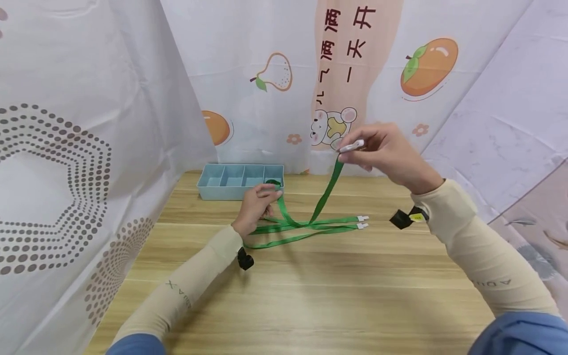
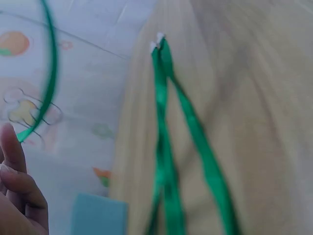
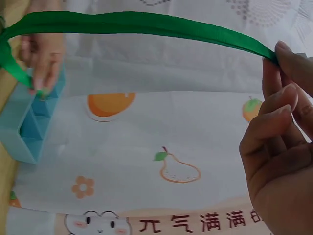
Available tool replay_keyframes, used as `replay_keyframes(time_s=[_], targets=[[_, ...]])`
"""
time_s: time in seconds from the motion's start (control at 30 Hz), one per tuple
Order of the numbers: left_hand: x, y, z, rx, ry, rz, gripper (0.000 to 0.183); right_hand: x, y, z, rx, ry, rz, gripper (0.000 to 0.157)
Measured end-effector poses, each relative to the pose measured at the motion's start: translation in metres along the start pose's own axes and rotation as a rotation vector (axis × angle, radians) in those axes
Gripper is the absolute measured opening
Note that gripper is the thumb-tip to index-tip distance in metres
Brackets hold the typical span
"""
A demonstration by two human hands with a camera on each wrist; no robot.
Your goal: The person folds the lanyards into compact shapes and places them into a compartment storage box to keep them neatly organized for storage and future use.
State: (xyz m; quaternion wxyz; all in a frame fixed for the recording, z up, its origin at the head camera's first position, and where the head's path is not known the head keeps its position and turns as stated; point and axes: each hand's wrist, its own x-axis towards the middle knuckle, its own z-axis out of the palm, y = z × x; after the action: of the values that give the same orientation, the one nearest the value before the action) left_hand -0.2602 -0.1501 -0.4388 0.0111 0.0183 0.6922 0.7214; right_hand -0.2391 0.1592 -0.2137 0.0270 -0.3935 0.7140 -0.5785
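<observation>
Raised above the table at the right, my right hand (image 1: pixel 386 153) pinches one end of a green lanyard (image 1: pixel 328 190) between thumb and fingers, beside its white clip (image 1: pixel 352 145). From there the strap sags to the table and rises to my left hand (image 1: pixel 257 204), whose fingertips pinch it at the front right of a light blue box (image 1: pixel 226 193). Dark green strap shows in the box's rightmost compartment. In the right wrist view, the strap (image 3: pixel 146 23) arcs between both hands. More green lanyards (image 2: pixel 208 166) lie on the table, partly behind the left hand.
The box has several compartments in a row and stands at the back of the wooden table (image 1: pixel 310 296). Two white clips of the lying lanyards point right. Printed curtains (image 1: pixel 248 29) hang behind the table and along its left side.
</observation>
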Motion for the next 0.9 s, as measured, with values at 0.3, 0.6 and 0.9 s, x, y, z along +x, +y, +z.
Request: replay_keyframes(time_s=[0.3, 0.6, 0.9], targets=[[-0.011, 0.041, 0.017, 0.104, -0.009, 0.251, 0.029, -0.002, 0.038, 0.026, -0.256, -0.153, 0.177, 0.009], [-0.033, 0.071, 0.041, 0.216, -0.031, 0.469, 0.019, -0.001, 0.062, 0.046, -0.312, -0.138, 0.190, 0.007], [-0.044, 0.082, 0.055, 0.247, -0.088, 0.612, 0.014, -0.002, 0.069, 0.050, -0.276, -0.050, 0.201, 0.019]])
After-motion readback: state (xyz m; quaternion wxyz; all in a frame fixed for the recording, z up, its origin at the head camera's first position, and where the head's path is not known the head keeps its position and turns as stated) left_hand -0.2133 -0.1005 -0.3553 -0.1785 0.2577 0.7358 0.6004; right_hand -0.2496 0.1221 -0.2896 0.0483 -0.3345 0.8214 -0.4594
